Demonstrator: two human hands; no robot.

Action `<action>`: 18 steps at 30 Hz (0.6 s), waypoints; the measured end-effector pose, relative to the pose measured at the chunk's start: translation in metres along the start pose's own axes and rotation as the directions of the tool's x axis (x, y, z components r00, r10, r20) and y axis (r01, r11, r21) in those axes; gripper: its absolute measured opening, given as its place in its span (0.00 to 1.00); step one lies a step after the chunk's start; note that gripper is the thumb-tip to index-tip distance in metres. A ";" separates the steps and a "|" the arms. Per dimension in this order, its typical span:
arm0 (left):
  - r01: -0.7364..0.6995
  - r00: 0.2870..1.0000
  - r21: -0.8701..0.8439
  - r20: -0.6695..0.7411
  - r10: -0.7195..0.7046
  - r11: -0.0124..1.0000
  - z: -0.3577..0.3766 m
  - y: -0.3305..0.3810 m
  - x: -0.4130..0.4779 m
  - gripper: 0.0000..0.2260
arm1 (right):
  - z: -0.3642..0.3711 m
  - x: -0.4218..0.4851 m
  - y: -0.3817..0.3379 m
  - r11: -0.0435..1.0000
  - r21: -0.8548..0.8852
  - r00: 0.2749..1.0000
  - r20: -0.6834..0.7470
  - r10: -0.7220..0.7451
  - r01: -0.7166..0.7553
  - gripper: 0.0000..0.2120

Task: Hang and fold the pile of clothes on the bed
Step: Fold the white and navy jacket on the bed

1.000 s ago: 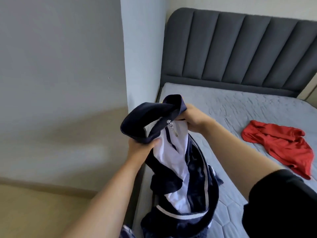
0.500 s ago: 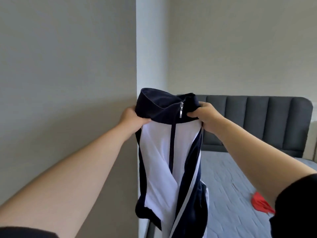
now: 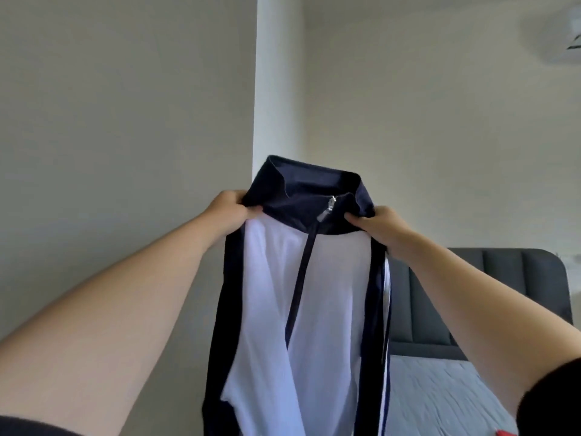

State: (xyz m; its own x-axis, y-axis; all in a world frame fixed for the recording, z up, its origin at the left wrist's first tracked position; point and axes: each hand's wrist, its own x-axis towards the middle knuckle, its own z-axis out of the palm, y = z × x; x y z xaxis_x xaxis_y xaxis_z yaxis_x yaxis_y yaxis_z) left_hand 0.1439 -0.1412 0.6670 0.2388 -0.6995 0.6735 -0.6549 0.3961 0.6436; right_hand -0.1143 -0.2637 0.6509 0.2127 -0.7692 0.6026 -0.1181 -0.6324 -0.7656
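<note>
Where walls (image 3: 125, 121) meet, grey bed (image 3: 440, 391) — jacket (image 3: 314, 294) held.

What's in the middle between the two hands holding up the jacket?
The navy collar of the jacket, with its silver zipper pull, spans from the left hand to the right hand. The head view shows this.

Smooth cloth jacket (image 3: 301, 309), seemingly metal zip pull (image 3: 327, 209)

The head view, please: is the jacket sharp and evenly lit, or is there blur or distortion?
In the head view the jacket is sharp, in soft even light without glare; the wide lens stretches the lower corners.
</note>
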 end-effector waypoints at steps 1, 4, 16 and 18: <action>0.022 1.000 -0.046 0.005 -0.021 0.999 -0.002 -0.002 -0.002 0.05 | -0.004 -0.003 0.001 0.999 0.025 0.998 0.051 0.037 -0.038 0.12; 0.154 0.965 -0.012 0.218 -0.148 0.988 -0.006 -0.011 -0.008 0.06 | -0.019 -0.012 0.006 0.989 0.014 0.937 0.323 0.135 -0.148 0.15; 0.233 0.911 -0.350 0.406 -0.078 0.907 0.016 -0.022 -0.019 0.18 | -0.063 -0.013 0.034 0.923 0.345 0.904 0.427 0.007 -0.171 0.21; 0.239 0.905 -0.364 0.420 -0.070 0.900 0.022 -0.018 -0.021 0.17 | -0.060 -0.014 0.030 0.906 0.384 0.926 0.377 0.024 -0.180 0.22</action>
State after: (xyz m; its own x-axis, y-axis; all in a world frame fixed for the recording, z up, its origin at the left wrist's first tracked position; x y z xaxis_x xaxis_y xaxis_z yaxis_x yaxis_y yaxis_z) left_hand 0.1346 -0.1471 0.6337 -0.0388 -0.9105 0.4117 -0.2713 0.4061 0.8726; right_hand -0.1795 -0.2774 0.6325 0.5594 -0.6930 0.4547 0.2269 -0.3996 -0.8882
